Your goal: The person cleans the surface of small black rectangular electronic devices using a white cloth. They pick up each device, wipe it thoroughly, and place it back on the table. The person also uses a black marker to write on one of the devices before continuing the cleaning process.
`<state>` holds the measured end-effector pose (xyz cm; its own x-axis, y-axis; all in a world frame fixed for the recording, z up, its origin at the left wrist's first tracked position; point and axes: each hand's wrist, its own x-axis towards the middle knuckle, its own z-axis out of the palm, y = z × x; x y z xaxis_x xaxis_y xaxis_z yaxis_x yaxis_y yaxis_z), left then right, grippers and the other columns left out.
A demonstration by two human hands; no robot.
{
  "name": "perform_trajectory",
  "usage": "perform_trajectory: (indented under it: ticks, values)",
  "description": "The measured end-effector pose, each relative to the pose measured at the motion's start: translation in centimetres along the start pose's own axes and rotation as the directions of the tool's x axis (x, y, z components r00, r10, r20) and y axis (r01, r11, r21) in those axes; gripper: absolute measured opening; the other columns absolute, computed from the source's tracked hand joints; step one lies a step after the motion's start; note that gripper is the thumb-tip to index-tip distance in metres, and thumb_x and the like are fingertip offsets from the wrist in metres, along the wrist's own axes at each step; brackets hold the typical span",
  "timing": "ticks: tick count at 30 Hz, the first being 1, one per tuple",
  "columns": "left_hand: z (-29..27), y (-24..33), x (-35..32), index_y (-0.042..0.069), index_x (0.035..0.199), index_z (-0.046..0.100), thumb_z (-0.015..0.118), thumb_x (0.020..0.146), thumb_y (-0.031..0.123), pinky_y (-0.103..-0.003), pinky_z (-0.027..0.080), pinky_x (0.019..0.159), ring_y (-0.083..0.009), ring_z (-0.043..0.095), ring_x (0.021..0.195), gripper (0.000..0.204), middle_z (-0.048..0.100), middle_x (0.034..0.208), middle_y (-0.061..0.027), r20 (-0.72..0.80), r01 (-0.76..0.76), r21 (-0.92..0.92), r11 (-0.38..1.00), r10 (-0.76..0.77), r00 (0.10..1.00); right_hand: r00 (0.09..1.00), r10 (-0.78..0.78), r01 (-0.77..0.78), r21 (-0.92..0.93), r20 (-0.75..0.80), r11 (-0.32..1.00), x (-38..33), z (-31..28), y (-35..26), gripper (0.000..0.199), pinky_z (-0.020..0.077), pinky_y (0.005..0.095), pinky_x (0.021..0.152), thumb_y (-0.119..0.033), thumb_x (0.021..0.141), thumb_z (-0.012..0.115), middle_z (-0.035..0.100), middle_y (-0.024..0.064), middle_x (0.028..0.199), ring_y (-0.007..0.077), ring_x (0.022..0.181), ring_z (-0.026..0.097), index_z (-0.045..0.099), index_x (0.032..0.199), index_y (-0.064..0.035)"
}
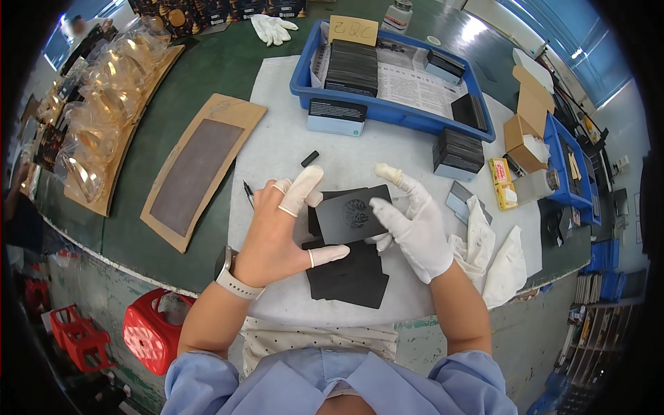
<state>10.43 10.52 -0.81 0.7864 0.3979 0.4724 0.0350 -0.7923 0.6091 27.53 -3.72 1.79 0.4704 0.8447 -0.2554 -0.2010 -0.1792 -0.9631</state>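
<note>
A dark grey card (351, 216) with a round emblem is held tilted by my right hand (417, 228), which wears a white glove. The thumb lies on the card's right edge, other fingers are beneath, and the index finger points up. To the card's left is my left hand (277, 232), with pale finger cots on its fingertips and thumb; thumb and forefinger are spread, with nothing between them. Under both hands, several plain black cards (349, 280) lie in a loose pile on the white cloth (277, 304). More dark cards show partly behind the held one.
Beyond the cloth's middle is a blue tray (394, 114) with stacked dark cards (351, 68). Card stacks (458, 153) stand before it. A black pen cap (310, 159), a pen (248, 194), a cardboard strip (200, 173), crumpled white gloves (503, 266) and an opened carton (529, 128) surround my hands.
</note>
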Motion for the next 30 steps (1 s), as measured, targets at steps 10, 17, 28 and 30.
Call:
perform_trajectory:
  ticks: [10,17,28,30]
  values:
    - [-0.1,-0.8,-0.1,0.006,0.141,0.044,0.090,0.058,0.037,-0.038,0.031,0.091,-0.0219,0.053,0.099,0.099,0.064,0.112,-0.0020,-0.010,-0.051,0.005,0.999,0.051,0.999,0.989,-0.134,0.140,0.088,-0.069,0.986,0.1,-0.2,0.6,0.038,0.0504,0.0201,0.044,-0.016,0.103,0.043,0.062,0.0038,0.077,0.0080,0.051,0.058,0.044,0.139,-0.0031]
    - [-0.1,-0.7,0.0,0.006,0.140,0.045,0.090,0.058,0.038,-0.038,0.031,0.089,-0.0215,0.052,0.097,0.099,0.065,0.111,-0.0012,-0.014,-0.057,0.004,0.998,0.057,0.998,0.973,-0.216,0.223,0.093,-0.084,0.970,0.6,-1.0,1.1,0.037,0.0490,0.0199,0.043,-0.016,0.103,0.043,0.059,0.0018,0.073,0.0058,0.050,0.056,0.046,0.137,-0.0023]
    - [-0.1,-0.5,0.0,0.006,0.140,0.044,0.090,0.058,0.040,-0.038,0.030,0.089,-0.0211,0.052,0.098,0.099,0.066,0.112,-0.0013,-0.008,-0.054,0.029,0.998,0.055,0.998,0.971,-0.212,0.217,0.039,-0.109,0.975,0.6,-0.9,1.0,0.038,0.0494,0.0202,0.042,-0.018,0.103,0.045,0.057,-0.0008,0.071,0.0052,0.049,0.055,0.047,0.137,-0.0017]
    - [-0.1,-0.5,-0.1,0.006,0.140,0.044,0.090,0.058,0.040,-0.038,0.030,0.089,-0.0209,0.052,0.098,0.099,0.066,0.112,-0.0015,0.000,-0.052,0.021,0.998,0.052,0.999,0.968,-0.228,0.232,0.033,-0.104,0.972,0.5,-1.0,1.0,0.037,0.0495,0.0203,0.042,-0.017,0.102,0.045,0.057,-0.0006,0.072,0.0052,0.049,0.055,0.047,0.136,-0.0017]
